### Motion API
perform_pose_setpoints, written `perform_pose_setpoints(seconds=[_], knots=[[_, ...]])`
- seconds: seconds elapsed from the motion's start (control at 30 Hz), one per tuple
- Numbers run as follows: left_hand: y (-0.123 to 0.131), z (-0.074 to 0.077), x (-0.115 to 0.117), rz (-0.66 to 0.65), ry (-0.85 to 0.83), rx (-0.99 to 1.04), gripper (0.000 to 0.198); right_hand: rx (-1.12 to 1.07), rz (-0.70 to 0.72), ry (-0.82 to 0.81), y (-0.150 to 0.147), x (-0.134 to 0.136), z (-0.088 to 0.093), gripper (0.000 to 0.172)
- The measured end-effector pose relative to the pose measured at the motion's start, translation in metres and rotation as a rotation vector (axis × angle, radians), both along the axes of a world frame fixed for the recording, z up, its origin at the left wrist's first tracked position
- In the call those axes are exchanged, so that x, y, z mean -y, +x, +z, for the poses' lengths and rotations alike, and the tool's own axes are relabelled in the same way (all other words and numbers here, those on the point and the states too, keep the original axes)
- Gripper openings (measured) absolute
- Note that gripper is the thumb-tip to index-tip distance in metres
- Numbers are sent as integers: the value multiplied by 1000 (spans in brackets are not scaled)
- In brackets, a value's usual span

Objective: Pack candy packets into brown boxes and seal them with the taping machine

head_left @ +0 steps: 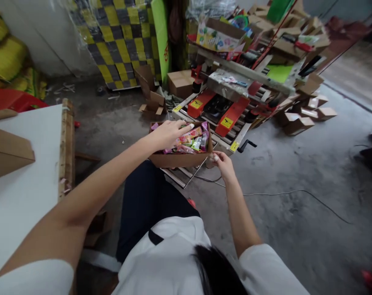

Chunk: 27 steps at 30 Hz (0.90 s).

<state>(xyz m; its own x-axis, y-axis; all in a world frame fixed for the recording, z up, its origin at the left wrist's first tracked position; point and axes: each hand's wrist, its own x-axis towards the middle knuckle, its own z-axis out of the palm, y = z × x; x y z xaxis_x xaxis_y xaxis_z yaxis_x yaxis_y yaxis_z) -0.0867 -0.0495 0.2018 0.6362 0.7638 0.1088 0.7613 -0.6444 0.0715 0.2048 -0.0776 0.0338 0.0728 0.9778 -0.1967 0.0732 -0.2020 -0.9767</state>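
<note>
An open cardboard box point(181, 160) full of small, colourful wrapped packets point(194, 138) stands in front of me on the end of a roller conveyor point(177, 177). Stretched over the packets, my left hand point(169, 134) lies with its fingers extended across the top of the box, partly covering what is inside. At the box's near right corner, my right hand point(223, 164) has its fingers closed on the cardboard edge. The exact grip of those fingertips is small and partly hidden.
Beyond the box is a carton-sealing machine point(235, 110) with red guides and a crank handle. Folded cartons point(299, 119) lie at right. A white-topped table point(26, 164) stands at left. A cable point(284, 191) runs across the floor. Yellow-and-grey stacked packs point(121, 45) stand behind.
</note>
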Motion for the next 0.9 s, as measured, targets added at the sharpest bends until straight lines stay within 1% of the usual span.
perform_pose_setpoints(seconds=[0.07,0.17,0.23,0.3,0.37,0.4,0.47,0.53,0.6,0.7,0.73,0.8,0.87,0.9], knots=[[-21,-8,-3,-45,44,19,59,15,34,24,11,0,12,59],[-69,-19,9,-76,79,104,74,20,130,99,19,-13,34,57],[-92,-29,15,-100,25,110,89,-18,194,159,13,-30,49,58],[-101,-39,14,-143,-55,85,102,-58,292,202,2,-50,64,63],[-95,-46,9,-172,-108,66,105,-34,423,226,-10,-65,76,69],[-89,-49,6,-180,-125,62,101,11,485,238,-15,-69,80,71],[-74,-50,-2,-199,-169,45,85,126,588,279,-22,-74,85,73],[-59,-50,-8,-234,-232,-1,70,227,700,328,-25,-75,88,74],[-46,-55,-12,-263,-286,-54,63,273,821,351,-28,-77,89,76],[-30,-73,-15,-243,-283,-75,63,260,965,290,-33,-81,86,81],[-26,-82,-15,-223,-273,-73,63,263,1007,266,-34,-83,84,86],[-20,-99,-14,-181,-269,-78,64,329,1101,262,-39,-84,80,101],[-14,-112,-12,-148,-300,-97,64,429,1206,326,-43,-84,77,120],[-12,-117,-12,-135,-322,-105,65,472,1250,364,-46,-83,76,129]])
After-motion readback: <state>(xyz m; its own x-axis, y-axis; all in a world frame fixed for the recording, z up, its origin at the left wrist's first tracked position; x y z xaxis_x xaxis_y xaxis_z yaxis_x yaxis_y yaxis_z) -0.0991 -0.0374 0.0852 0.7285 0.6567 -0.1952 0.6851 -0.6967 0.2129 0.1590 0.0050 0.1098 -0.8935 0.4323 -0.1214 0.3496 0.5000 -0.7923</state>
